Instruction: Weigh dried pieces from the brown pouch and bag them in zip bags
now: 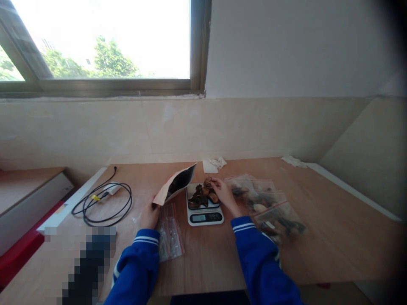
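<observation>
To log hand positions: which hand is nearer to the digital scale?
Right: the right hand is partly over the digital scale; the left hand, holding an open pouch, is left of it.

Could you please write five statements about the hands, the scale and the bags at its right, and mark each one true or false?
1. The left hand holds an open, pale paper pouch. True.
2. The right hand is empty. False: it pinches a thin, brown, dried-looking slice.
3. Brown, curled, dried-looking pieces lie on the white digital scale with a black panel. True.
4. The clear plastic bags with red edges at the right of the scale contain nothing. False: dark and brown contents show through them.
5. A crumpled white tissue lies in front of the scale, nearest the person. False: it lies behind, towards the wall.
</observation>
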Demonstrator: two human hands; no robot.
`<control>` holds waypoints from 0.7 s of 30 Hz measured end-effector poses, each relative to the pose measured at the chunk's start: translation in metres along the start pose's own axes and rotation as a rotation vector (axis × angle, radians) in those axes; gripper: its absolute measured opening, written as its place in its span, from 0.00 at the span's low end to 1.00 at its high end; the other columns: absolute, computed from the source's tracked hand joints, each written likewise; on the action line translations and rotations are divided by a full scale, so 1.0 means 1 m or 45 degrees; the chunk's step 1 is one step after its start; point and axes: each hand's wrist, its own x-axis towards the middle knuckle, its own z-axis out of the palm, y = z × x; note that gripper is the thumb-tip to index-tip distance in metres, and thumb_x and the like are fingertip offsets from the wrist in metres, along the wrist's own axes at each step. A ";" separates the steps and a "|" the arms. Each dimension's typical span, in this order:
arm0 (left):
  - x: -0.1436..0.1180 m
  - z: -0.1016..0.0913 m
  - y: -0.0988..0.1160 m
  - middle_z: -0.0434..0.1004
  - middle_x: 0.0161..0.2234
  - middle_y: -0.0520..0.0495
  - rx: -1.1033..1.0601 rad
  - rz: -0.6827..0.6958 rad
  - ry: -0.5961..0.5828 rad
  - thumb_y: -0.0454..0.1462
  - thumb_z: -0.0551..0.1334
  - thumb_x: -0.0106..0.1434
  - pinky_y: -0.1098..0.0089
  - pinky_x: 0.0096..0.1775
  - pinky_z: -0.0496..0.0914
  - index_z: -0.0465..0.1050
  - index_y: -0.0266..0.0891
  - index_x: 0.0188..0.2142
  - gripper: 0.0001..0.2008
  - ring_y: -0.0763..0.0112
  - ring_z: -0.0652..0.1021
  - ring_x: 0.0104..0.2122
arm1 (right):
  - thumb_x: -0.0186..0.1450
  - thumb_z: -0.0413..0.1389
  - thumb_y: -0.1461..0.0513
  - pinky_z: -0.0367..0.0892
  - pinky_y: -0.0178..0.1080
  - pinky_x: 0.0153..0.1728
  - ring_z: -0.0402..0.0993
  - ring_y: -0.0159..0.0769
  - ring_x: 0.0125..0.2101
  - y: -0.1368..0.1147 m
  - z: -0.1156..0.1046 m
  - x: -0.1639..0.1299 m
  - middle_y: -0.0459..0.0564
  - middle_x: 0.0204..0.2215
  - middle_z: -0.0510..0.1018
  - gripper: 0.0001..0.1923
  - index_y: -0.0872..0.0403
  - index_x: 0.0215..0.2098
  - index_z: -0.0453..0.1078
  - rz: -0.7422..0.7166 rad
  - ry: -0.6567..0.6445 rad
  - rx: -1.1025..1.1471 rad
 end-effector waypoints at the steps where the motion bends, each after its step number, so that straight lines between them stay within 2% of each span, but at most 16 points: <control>1: 0.000 0.000 -0.001 0.76 0.48 0.42 0.000 -0.002 -0.001 0.33 0.55 0.56 0.60 0.52 0.66 0.69 0.38 0.50 0.21 0.58 0.74 0.51 | 0.61 0.54 0.56 0.70 0.46 0.43 0.76 0.42 0.39 0.000 0.000 -0.001 0.55 0.39 0.80 0.15 0.55 0.42 0.73 -0.009 -0.005 -0.005; 7: 0.001 0.002 -0.004 0.76 0.47 0.41 -0.012 0.012 -0.015 0.34 0.54 0.57 0.60 0.51 0.67 0.68 0.36 0.51 0.21 0.57 0.74 0.50 | 0.62 0.53 0.55 0.70 0.44 0.41 0.76 0.41 0.39 -0.010 -0.006 -0.005 0.56 0.41 0.79 0.16 0.55 0.43 0.73 -0.043 0.017 0.015; 10: 0.001 0.002 -0.004 0.76 0.47 0.40 -0.004 -0.002 0.002 0.35 0.54 0.56 0.59 0.51 0.68 0.68 0.35 0.50 0.22 0.56 0.75 0.49 | 0.62 0.52 0.54 0.70 0.42 0.38 0.76 0.41 0.39 -0.013 -0.011 -0.006 0.57 0.42 0.79 0.18 0.56 0.44 0.72 -0.028 0.111 0.071; 14: 0.001 0.002 -0.003 0.76 0.48 0.40 -0.015 0.024 -0.004 0.35 0.54 0.56 0.59 0.52 0.67 0.68 0.36 0.51 0.22 0.57 0.74 0.50 | 0.62 0.53 0.53 0.69 0.43 0.41 0.75 0.42 0.41 -0.013 -0.017 -0.010 0.57 0.43 0.78 0.18 0.56 0.43 0.72 -0.017 0.197 0.094; 21: 0.000 0.000 0.000 0.76 0.48 0.42 -0.040 0.028 -0.002 0.34 0.54 0.56 0.59 0.53 0.66 0.68 0.38 0.51 0.22 0.58 0.74 0.51 | 0.61 0.55 0.53 0.65 0.47 0.52 0.71 0.42 0.49 0.003 -0.016 -0.033 0.60 0.50 0.73 0.22 0.55 0.51 0.66 -0.014 0.351 0.133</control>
